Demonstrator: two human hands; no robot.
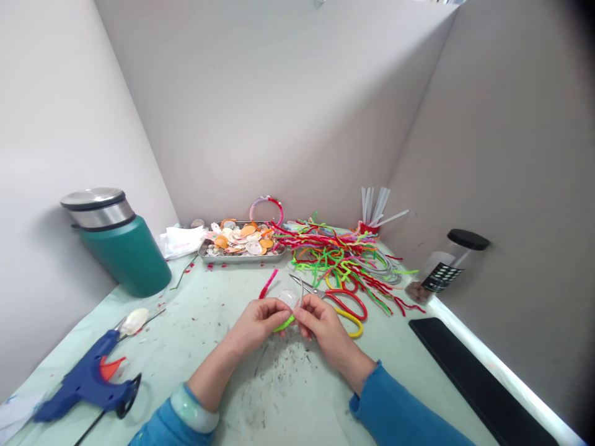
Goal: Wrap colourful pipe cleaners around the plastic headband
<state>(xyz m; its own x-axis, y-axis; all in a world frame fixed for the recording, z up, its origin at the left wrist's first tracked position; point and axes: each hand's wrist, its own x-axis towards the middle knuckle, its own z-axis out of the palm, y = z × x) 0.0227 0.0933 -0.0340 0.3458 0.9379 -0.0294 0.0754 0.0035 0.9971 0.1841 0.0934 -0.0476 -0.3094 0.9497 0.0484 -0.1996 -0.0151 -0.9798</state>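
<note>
Neon-green fuzzy stem (286,324) pinched in left hand (260,323), thin grey strip (302,288) in right hand (323,323); clear jar (431,262) bears unreadable black-and-white label (443,277).

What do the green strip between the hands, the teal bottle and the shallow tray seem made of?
Green strip: perhaps fuzzy fibre, from its bright, matte look; too small to be sure.
Teal bottle: likely metal with a matte coating; its collar looks bare and silvery.
Shallow tray: probably metal, judging by its grey, faintly shiny rim.
</note>
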